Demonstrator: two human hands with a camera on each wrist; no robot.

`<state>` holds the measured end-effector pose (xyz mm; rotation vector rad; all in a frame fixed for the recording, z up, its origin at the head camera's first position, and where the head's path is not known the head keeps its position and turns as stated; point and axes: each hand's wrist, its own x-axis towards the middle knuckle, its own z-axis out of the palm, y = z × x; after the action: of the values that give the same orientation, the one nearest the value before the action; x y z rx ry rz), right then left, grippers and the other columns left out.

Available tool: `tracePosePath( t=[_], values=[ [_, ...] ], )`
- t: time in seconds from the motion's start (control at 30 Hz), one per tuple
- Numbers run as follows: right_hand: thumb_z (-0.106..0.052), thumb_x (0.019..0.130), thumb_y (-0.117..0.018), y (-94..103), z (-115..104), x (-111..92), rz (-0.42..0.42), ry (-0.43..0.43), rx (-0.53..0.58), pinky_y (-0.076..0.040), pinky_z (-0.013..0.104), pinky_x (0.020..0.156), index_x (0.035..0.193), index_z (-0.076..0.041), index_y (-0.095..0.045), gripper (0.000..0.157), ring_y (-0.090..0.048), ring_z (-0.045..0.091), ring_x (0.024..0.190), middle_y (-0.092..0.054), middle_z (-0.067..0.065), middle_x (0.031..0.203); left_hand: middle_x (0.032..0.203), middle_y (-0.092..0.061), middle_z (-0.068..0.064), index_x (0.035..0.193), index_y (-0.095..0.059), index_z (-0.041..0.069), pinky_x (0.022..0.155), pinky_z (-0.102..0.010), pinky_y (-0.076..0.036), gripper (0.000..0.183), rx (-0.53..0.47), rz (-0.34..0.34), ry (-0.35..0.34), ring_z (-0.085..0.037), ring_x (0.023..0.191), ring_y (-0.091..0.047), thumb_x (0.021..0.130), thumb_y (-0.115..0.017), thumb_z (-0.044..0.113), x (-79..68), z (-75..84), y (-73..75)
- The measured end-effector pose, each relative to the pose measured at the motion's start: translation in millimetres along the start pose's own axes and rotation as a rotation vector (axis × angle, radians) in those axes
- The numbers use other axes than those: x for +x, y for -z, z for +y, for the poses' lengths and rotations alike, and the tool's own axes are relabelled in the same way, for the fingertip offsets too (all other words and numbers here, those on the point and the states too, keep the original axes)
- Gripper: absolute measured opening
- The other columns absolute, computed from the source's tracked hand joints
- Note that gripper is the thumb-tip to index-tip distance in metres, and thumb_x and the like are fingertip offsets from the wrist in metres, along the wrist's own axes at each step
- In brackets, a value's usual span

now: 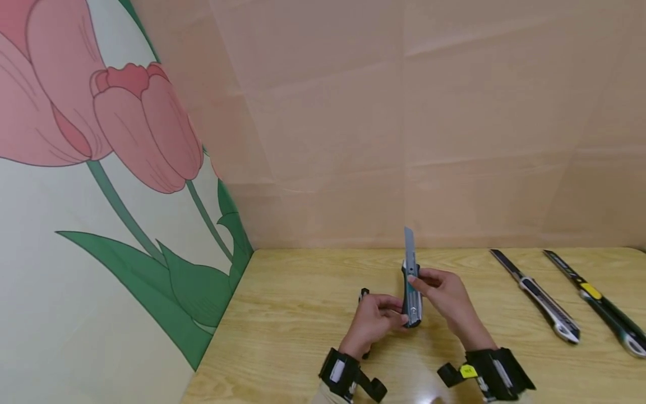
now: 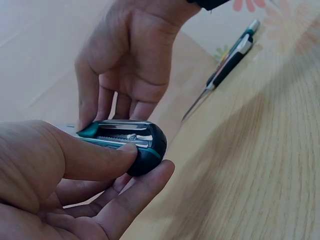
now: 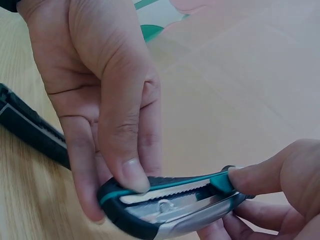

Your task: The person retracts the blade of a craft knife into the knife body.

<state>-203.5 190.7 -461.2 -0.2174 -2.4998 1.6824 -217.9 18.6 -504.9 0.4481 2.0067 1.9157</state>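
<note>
I hold a teal, black and silver utility knife (image 1: 413, 308) between my two hands over the light wood-grain desk (image 1: 282, 314), its long grey metal blade (image 1: 409, 247) pointing away from me. My left hand (image 1: 372, 320) pinches the rounded black butt end (image 2: 156, 145), thumb on the near face. My right hand (image 1: 451, 300) grips it further up, thumb pressed on the teal slider (image 3: 221, 184). A slim dark tool (image 3: 32, 122) lies by my left hand, which partly hides it. Well to my right, a black-and-silver cutter knife (image 1: 542, 303) and a black cutter knife with a yellow patch (image 1: 608, 312) lie slanting, side by side. Beyond the desk rises a creased peach-coloured sheet (image 1: 323, 123); on my left stands a white panel (image 1: 75, 314) with pink tulips (image 1: 146, 129).
</note>
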Motion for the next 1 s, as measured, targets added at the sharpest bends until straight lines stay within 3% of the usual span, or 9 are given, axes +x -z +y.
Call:
tracePosePath(
  t=[0.27, 0.63, 0.83, 1.0],
  values=[
    [-0.022, 0.097, -0.062, 3.0, -0.7, -0.3, -0.035, 0.034, 0.021, -0.049, 0.031, 0.080, 0.129, 0.005, -0.059, 0.041, -0.057, 0.028, 0.099, -0.064, 0.022, 0.115, 0.091, -0.073, -0.018, 0.098, -0.072, -0.005, 0.067, -0.041, -0.064, 0.022, 0.033, 0.027, 0.004, -0.027, 0.076, -0.072, 0.078, -0.072, -0.015, -0.5, 0.9, -3.5],
    [-0.017, 0.097, -0.062, 2.7, -1.9, -1.1, -0.055, 0.045, 0.054, -0.047, 0.036, 0.084, 0.130, 0.004, -0.059, 0.039, -0.056, 0.033, 0.104, -0.059, 0.024, 0.121, 0.091, -0.074, -0.013, 0.098, -0.073, -0.002, 0.067, -0.039, -0.064, 0.022, 0.013, 0.003, 0.005, -0.024, 0.075, -0.072, 0.080, -0.071, -0.014, 0.0, -0.3, -1.8],
    [-0.015, 0.097, -0.063, 3.0, -3.2, -2.0, -0.061, 0.048, 0.097, -0.047, 0.041, 0.089, 0.129, 0.004, -0.059, 0.038, -0.055, 0.034, 0.109, -0.058, 0.025, 0.123, 0.091, -0.073, -0.012, 0.100, -0.073, -0.001, 0.071, -0.046, -0.063, 0.024, 0.010, 0.011, 0.011, -0.028, 0.077, -0.072, 0.080, -0.071, -0.014, -1.3, 3.9, -0.2],
    [-0.012, 0.096, -0.064, 1.9, -3.5, -3.0, -0.066, 0.070, 0.107, -0.048, 0.039, 0.088, 0.128, 0.004, -0.060, 0.036, -0.059, 0.033, 0.106, -0.058, 0.025, 0.122, 0.090, -0.074, -0.008, 0.098, -0.074, 0.002, 0.069, -0.044, -0.063, 0.023, 0.006, 0.015, 0.021, -0.027, 0.075, -0.072, 0.080, -0.071, -0.013, -1.2, 2.5, 1.2]
  ],
)
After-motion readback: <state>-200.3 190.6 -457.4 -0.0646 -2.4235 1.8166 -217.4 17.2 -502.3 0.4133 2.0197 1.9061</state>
